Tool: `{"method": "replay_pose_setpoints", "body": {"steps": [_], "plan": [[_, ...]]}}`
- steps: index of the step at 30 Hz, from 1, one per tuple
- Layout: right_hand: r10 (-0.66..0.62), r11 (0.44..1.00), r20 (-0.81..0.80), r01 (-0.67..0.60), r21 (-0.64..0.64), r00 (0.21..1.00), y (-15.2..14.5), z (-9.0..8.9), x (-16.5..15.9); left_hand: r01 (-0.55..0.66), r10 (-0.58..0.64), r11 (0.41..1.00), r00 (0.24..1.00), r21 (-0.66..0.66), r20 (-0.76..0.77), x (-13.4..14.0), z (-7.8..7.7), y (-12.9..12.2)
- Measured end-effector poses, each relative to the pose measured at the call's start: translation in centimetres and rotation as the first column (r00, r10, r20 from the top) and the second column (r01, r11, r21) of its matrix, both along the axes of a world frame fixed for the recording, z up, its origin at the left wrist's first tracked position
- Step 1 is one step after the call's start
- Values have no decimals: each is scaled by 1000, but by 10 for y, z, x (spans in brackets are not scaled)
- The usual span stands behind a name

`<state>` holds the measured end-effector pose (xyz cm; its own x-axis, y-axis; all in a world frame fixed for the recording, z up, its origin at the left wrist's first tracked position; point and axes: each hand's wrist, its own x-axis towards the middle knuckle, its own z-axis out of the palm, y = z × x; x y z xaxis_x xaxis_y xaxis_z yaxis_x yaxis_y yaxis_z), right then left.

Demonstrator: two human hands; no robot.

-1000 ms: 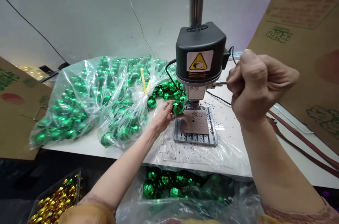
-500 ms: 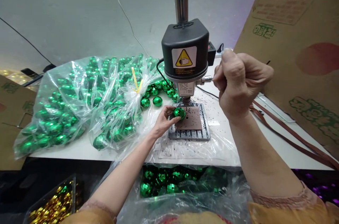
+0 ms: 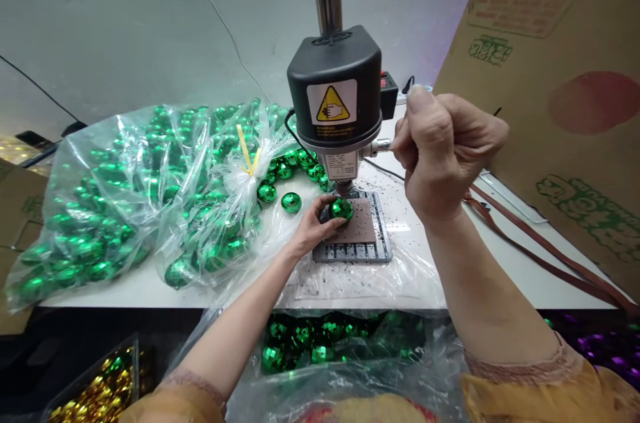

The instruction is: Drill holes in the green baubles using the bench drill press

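Note:
A shiny green faceted ball (image 3: 342,209) is pinched between the thumb and fingers of my left hand (image 3: 317,223). It sits over the brown board (image 3: 361,226) on the slotted metal base (image 3: 383,246), just under the chuck of a black drill press (image 3: 334,86). My right hand (image 3: 443,149) is closed in a fist at the end of the press's metal lever (image 3: 383,145); the fingers hide the lever's grip.
Left of the press lies a clear plastic bag (image 3: 115,189) full of green balls, tied with a yellow tie (image 3: 247,153). Loose green balls (image 3: 291,201) lie beside it. Below the table edge are more green balls (image 3: 300,336) and gold ones (image 3: 107,383). A cardboard box (image 3: 540,109) stands right.
My left hand has shifted the green ball to beneath the chuck, covering the hole in the board. My right fist stays at the lever. The whole view has shifted slightly.

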<state>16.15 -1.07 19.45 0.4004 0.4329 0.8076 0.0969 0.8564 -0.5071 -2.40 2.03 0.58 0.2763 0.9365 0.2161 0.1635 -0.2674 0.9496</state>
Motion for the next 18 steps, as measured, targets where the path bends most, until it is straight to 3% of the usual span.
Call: {"method": "replay_pose_setpoints", "body": {"steps": [5, 10, 18], "plan": [[19, 999, 3, -19, 40, 1000, 2, -1, 1, -26, 33, 997, 995, 73, -96, 14, 6, -12], [-38, 997, 48, 41, -58, 998, 0, -4, 2, -40, 48, 996, 995, 84, -90, 24, 10, -20], [5, 999, 24, -6, 47, 1000, -10, -18, 1, -3, 9, 997, 997, 77, -76, 23, 8, -20]]}}
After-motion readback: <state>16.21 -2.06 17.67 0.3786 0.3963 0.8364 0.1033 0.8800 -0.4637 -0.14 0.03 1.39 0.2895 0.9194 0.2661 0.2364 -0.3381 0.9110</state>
